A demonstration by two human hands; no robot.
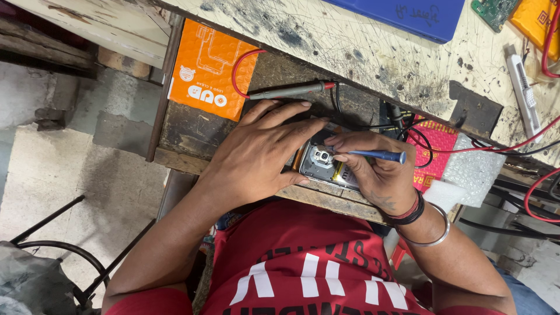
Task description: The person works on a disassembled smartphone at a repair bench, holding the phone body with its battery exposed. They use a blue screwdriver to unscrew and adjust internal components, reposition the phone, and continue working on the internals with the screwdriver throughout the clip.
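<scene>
Right hand: your right hand (379, 172) is closed in a pinch grip on a blue-handled screwdriver (378, 155), fingers curled around the shaft.
Screwdriver axis: the handle lies nearly level across the frame, butt end pointing to your right and tip pointing left toward the opened phone (324, 164).
Tip to phone: the tip sits at the phone's upper end, just beside the camera module (322, 156); whether it touches a screw is too small to tell.
Left hand: your left hand (262, 151) lies flat and spread, palm down, fingers covering the phone's left edge and pressing it to the desk (373, 55); it grasps nothing.
Phone position: it lies between your two hands, on the lower wooden ledge at the desk's near edge, directly before your chest.
Phone axis: its long side appears to run roughly left to right, tilted slightly; much of it is hidden by your hands.
Nearer hand: both touch it; the right hand carries the tool.
Surroundings: a grey test probe (286, 91) with red lead lies just beyond your left fingertips, and an orange packet (204, 70) farther left.
</scene>
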